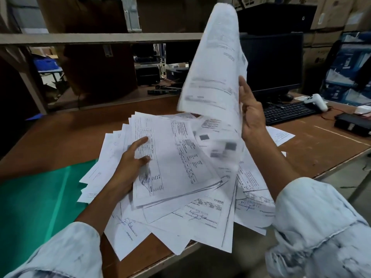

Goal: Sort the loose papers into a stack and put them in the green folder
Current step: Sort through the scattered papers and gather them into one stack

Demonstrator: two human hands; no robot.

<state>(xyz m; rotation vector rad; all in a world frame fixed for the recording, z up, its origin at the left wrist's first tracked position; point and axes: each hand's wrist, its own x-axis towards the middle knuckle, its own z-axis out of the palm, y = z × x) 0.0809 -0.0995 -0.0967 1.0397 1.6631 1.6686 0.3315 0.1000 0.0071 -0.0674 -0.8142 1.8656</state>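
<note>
My right hand (251, 115) pinches one sheet (216, 67), raised above the loose papers (190, 213) on the table (80, 133). My left hand (130, 165) grips a sheaf (176, 163) atop them; the green folder (36, 197) lies just left.

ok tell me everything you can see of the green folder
The green folder lies flat at the near left of the wooden table, with its left side out of frame. It looks like smooth, slightly shiny plastic, with a paler crease running lengthwise. The loose papers overlap its right edge, and the left sleeve crosses its near edge.
</note>
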